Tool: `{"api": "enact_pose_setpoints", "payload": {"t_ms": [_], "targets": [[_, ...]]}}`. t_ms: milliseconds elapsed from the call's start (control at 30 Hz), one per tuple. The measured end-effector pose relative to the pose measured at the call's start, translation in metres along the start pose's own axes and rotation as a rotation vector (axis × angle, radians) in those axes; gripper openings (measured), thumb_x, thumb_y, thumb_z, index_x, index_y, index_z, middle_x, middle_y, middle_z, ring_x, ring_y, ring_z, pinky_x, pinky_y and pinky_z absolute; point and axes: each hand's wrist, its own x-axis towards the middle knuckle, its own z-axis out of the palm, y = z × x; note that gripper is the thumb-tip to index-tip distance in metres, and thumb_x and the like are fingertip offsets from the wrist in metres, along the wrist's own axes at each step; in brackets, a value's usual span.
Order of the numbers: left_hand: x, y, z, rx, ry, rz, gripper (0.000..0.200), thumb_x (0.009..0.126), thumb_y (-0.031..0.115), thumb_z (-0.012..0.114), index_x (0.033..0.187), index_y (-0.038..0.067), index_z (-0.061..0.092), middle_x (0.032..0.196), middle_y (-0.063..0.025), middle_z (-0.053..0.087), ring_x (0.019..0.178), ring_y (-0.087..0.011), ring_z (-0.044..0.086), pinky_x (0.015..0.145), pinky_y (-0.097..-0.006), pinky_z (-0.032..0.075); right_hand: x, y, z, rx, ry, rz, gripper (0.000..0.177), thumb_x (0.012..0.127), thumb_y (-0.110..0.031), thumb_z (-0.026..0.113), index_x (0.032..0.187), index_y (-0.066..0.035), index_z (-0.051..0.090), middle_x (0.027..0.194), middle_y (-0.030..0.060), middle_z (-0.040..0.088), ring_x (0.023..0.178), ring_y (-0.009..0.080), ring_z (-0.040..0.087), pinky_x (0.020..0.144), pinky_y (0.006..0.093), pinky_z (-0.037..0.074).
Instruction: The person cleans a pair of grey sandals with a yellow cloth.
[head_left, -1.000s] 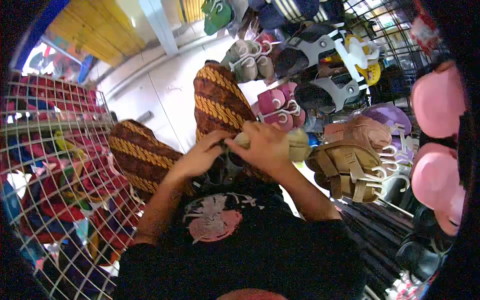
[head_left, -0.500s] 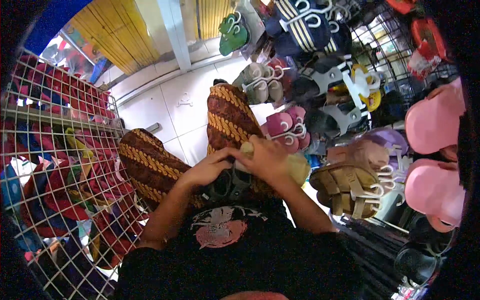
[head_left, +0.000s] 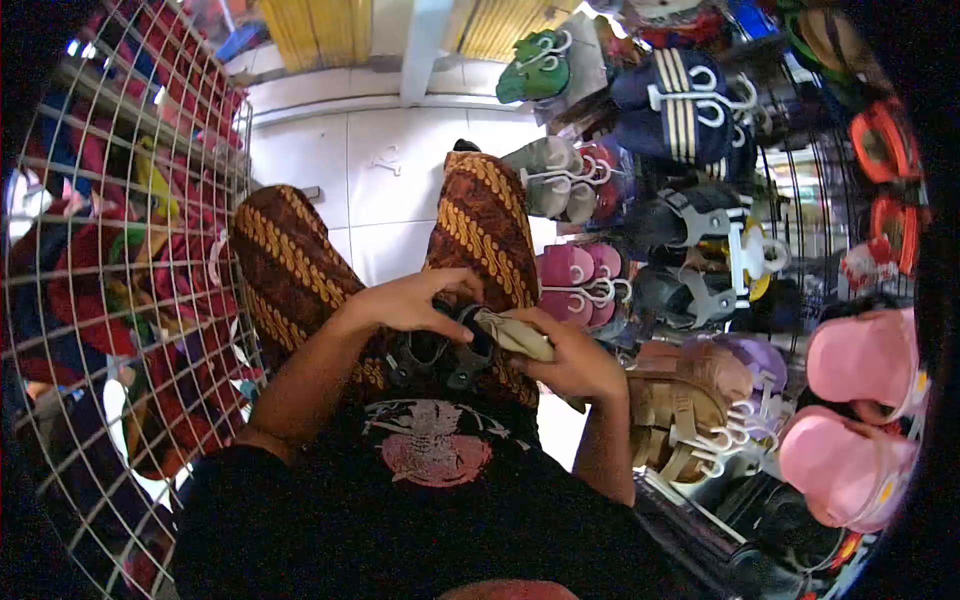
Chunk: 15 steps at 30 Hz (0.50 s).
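Head view: the person is working in the lap, above patterned trousers (head_left: 490,225) and close to a black shirt (head_left: 340,530). The right hand (head_left: 580,362) is grasping a crumpled cream wad (head_left: 518,337), fingers pressing on its far side and thumb on its near side. The left hand (head_left: 405,303) is arching over a pair of dark shoes (head_left: 470,368), thumb and forefinger curving apart at their openings; the view is dim and slightly smeared there, so whether those fingers are gripping anything I cannot tell. Progress: the shoes are already lying side by side below the left fingers, and the wad is sitting outside them as far as can be seen, its inner end just beside the nearer opening. By my reading the handling is looking partway through, with wad and shoes not yet settled together; what the shoes are holding inside is staying hidden. Bearing: the wad's long axis is slanting from the left thumb tip back toward the right palm, narrower end pointing at that thumb. The shoes' long axes are running roughly from shirt toward knees, openings facing up, far ends partly hidden under the left fingers. Magenta shoes (head_left: 567,267) are hanging beyond the right fingertips; brown sandals (head_left: 655,402) are hanging outward of the right knuckles.
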Motion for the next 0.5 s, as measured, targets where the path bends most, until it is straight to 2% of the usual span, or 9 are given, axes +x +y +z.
{"api": "enact_pose_setpoints", "payload": {"t_ms": [33,67,167,200,233,267,300,400,500], "targets": [[0.000,-0.006,-0.001,-0.021,0.004,-0.002,0.058,0.080,0.023,0.081,0.128,0.005,0.052,0.129,-0.0127,0.057,0.116,-0.0246,0.056,0.102,-0.0390,0.042,0.001,-0.003,0.003,0.004,-0.020,-0.042,0.064,0.085,-0.010,0.071,0.143,-0.012,0.044,0.133,0.0167,0.059,0.123,0.0319,0.057,0.105,0.0404,0.044],[0.000,-0.021,-0.001,-0.094,0.083,0.084,0.050,0.080,0.014,0.076,0.124,0.006,0.054,0.129,-0.0123,0.058,0.113,-0.0227,0.056,0.100,-0.0381,0.044,0.005,0.010,0.009,0.019,0.050,-0.165,0.067,0.086,-0.006,0.068,0.146,-0.014,0.039,0.141,0.0156,0.052,0.129,0.0303,0.052,0.108,0.0407,0.042],[0.000,-0.037,-0.006,-0.378,0.402,0.145,0.051,0.079,0.000,0.065,0.129,0.006,0.054,0.122,-0.0072,0.058,0.116,-0.0175,0.053,0.102,-0.0330,0.043,0.008,0.037,0.019,0.101,0.348,-0.127,0.072,0.084,0.000,0.066,0.148,-0.014,0.036,0.147,0.0149,0.046,0.133,0.0283,0.048,0.110,0.0415,0.039],[0.000,-0.031,-0.008,-0.539,0.416,0.115,0.052,0.080,0.000,0.064,0.130,0.005,0.053,0.127,-0.0081,0.057,0.117,-0.0173,0.054,0.101,-0.0329,0.044,0.016,0.049,0.016,0.272,0.356,-0.118,0.073,0.083,0.003,0.065,0.148,-0.013,0.035,0.145,0.0142,0.046,0.133,0.0257,0.046,0.111,0.0410,0.037],[0.000,-0.026,-0.010,-0.694,0.428,0.090,0.052,0.080,0.000,0.062,0.132,0.004,0.053,0.131,-0.0090,0.055,0.118,-0.0171,0.054,0.100,-0.0327,0.046,0.017,0.031,0.015,0.319,0.423,-0.102,0.072,0.081,0.004,0.066,0.146,-0.011,0.039,0.142,0.0142,0.049,0.131,0.0278,0.049,0.110,0.0402,0.039],[0.001,-0.028,-0.010,-0.731,0.394,0.063,0.050,0.082,0.002,0.060,0.132,0.001,0.055,0.133,-0.0120,0.057,0.119,-0.0165,0.055,0.099,-0.0311,0.048,0.021,0.033,0.015,0.172,0.441,-0.154,0.072,0.078,0.005,0.067,0.144,-0.011,0.043,0.138,0.0143,0.051,0.127,0.0301,0.052,0.108,0.0399,0.040],[0.003,-0.029,-0.010,-0.660,0.366,0.057,0.051,0.082,0.001,0.060,0.133,0.001,0.055,0.129,-0.0120,0.059,0.117,-0.0171,0.057,0.099,-0.0307,0.047,0.026,0.034,0.013,0.023,0.462,-0.213,0.072,0.075,0.006,0.067,0.142,-0.011,0.047,0.135,0.0144,0.053,0.124,0.0323,0.054,0.106,0.0397,0.042],[0.009,-0.030,-0.008,-0.509,0.307,0.047,0.049,0.082,0.001,0.060,0.131,0.001,0.058,0.121,-0.0113,0.065,0.112,-0.0177,0.060,0.099,-0.0294,0.047,0.039,-0.005,0.017,-0.169,0.464,-0.149,0.066,0.075,0.008,0.064,0.138,-0.009,0.053,0.130,0.0137,0.056,0.114,0.0292,0.060,0.100,0.0363,0.045],[0.013,-0.032,-0.006,-0.444,0.317,0.079,0.043,0.084,0.003,0.060,0.127,0.000,0.063,0.118,-0.0095,0.067,0.110,-0.0166,0.060,0.099,-0.0285,0.046,0.053,0.024,0.034,-0.292,0.557,-0.237,0.064,0.071,0.008,0.063,0.134,-0.008,0.058,0.126,0.0141,0.056,0.114,0.0321,0.059,0.099,0.0360,0.046]]}}
